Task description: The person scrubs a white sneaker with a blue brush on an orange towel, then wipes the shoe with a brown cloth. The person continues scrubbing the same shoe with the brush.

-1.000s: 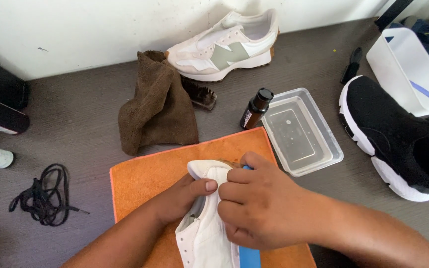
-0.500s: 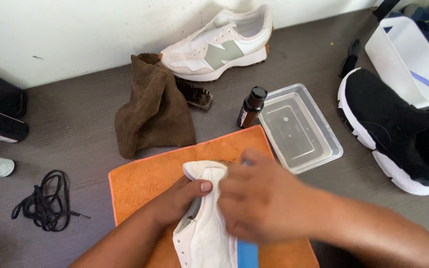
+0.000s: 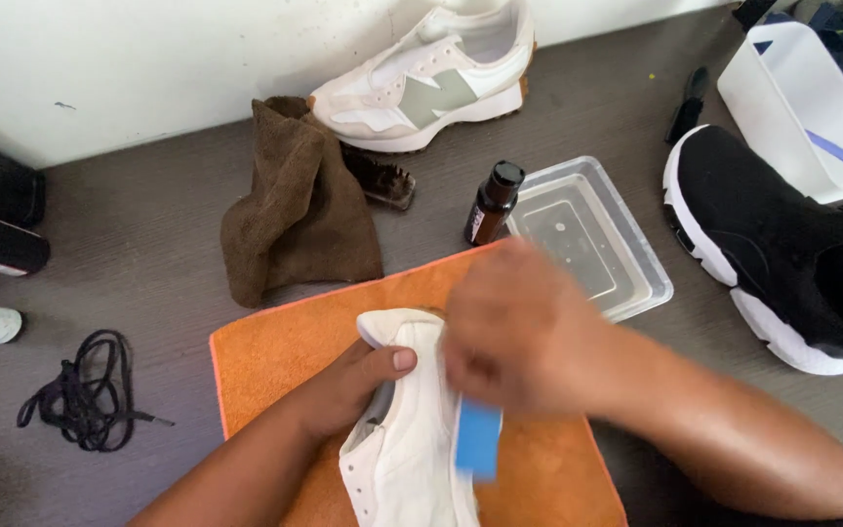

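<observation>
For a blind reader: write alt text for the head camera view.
A person's left hand steadies a white sneaker on an orange towel while the blurred right hand holds a blue object against it. Around them lie a brown cloth, dark bottle, clear tub and black shoe.

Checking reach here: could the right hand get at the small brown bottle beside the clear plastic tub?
Probably yes. The brown bottle stands uncovered just beyond the right hand, with only orange towel between, though that hand holds a blue tool.
</observation>
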